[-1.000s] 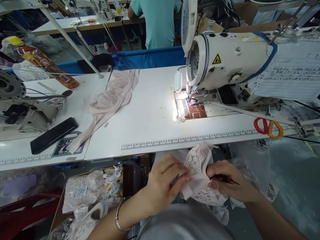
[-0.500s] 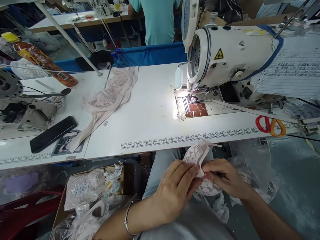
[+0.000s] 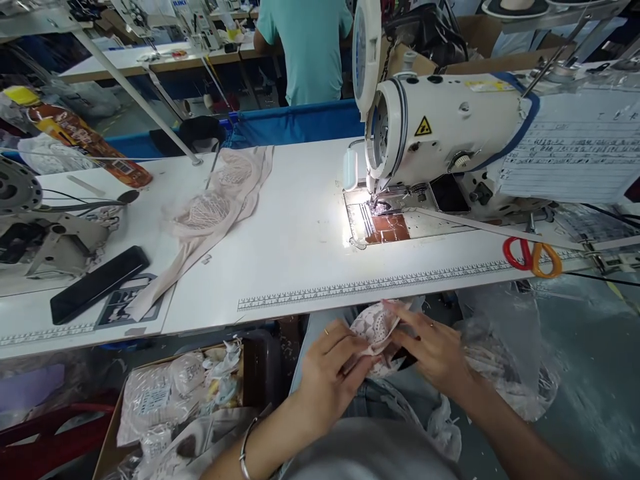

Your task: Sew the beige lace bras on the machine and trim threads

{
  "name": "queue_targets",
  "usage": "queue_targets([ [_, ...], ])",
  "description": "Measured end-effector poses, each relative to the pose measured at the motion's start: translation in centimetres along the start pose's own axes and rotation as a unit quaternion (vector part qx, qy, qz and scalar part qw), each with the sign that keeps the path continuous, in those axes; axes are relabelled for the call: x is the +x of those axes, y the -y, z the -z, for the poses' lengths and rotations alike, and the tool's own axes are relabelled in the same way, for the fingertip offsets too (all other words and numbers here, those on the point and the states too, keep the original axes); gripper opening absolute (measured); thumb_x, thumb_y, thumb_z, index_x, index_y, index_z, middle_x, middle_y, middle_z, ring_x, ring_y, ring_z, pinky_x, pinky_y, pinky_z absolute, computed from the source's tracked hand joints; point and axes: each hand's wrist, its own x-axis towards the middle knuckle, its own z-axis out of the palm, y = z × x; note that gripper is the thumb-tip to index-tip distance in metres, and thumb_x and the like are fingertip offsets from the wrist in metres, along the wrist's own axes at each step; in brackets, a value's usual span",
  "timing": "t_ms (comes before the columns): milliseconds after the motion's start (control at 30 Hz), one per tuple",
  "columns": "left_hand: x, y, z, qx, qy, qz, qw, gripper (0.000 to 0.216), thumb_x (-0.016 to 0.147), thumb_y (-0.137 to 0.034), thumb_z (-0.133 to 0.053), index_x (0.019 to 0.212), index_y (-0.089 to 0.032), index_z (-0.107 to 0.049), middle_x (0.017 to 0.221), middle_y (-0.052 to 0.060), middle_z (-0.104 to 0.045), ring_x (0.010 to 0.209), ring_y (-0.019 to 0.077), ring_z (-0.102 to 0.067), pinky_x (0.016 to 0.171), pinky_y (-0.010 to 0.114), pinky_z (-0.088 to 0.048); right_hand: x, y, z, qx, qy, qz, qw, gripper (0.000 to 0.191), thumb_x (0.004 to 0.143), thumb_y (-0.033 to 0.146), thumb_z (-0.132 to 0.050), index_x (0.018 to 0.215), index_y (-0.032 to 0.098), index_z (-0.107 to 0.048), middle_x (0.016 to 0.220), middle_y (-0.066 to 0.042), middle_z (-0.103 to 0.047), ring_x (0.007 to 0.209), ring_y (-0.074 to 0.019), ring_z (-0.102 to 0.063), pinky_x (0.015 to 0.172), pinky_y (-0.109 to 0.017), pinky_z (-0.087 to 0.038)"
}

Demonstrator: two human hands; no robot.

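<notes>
Over my lap, just below the table's front edge, I hold a pale pink lace bra (image 3: 373, 325). My left hand (image 3: 333, 370) pinches its lower edge between thumb and fingers. On the other side, my right hand (image 3: 435, 347) grips the bra's upper edge, the index finger stretched along it. A dark pointed tool (image 3: 404, 359) sticks out under my right palm; its kind is mostly hidden. Another pale pink lace bra (image 3: 215, 203) lies on the white table (image 3: 290, 240), left of the sewing machine (image 3: 450, 127).
Red and orange scissor handles (image 3: 533, 257) are at the table's right front. A black phone (image 3: 100, 283) and a tilted drink bottle (image 3: 90, 140) lie at left. Below stands a box of wrapped cups (image 3: 155, 400). A person in a teal shirt (image 3: 305, 50) sits beyond.
My hands have shifted left with the bra and turned it. My right hand has moved its fingers up to the bra's upper edge, and the dark tool's point now shows below. The view has tilted slightly.
</notes>
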Motion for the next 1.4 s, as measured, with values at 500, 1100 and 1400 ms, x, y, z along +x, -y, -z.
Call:
queue_targets([
  [500,-1.2,4.0,3.2,-0.177,-0.077,0.192,0.962,0.005,0.081,-0.025,-0.082,0.085,-0.023,-0.079,0.087,0.005,-0.074,0.087,0.0190,-0.067,0.078,0.028,-0.054,-0.9,-3.5,3.8,0.473,0.137,-0.207,0.845,0.024,0.096,0.038,-0.064,0.079,0.025,-0.075,0.082,-0.007,-0.069,0.062,-0.0149,-0.060,0.052,-0.026,-0.046],
  [1100,-1.8,4.5,2.2,-0.078,-0.138,0.148,0.976,0.001,0.086,-0.023,-0.076,0.085,-0.023,-0.077,0.085,0.004,-0.072,0.086,0.0197,-0.064,0.077,0.032,-0.053,-0.1,-1.8,1.9,0.261,0.062,-0.302,0.915,0.025,0.097,0.046,-0.059,0.088,0.025,-0.068,0.072,-0.003,-0.065,0.051,-0.0137,-0.051,0.041,-0.026,-0.038],
  [1400,-1.9,4.4,2.7,-0.214,-0.130,0.209,0.945,0.002,0.084,-0.024,-0.078,0.083,-0.023,-0.077,0.086,0.003,-0.069,0.086,0.0180,-0.065,0.077,0.027,-0.053,0.9,-3.6,3.9,0.431,0.110,-0.256,0.858,0.026,0.094,0.040,-0.065,0.073,0.025,-0.065,0.068,-0.002,-0.057,0.054,-0.0139,-0.049,0.048,-0.027,-0.043],
])
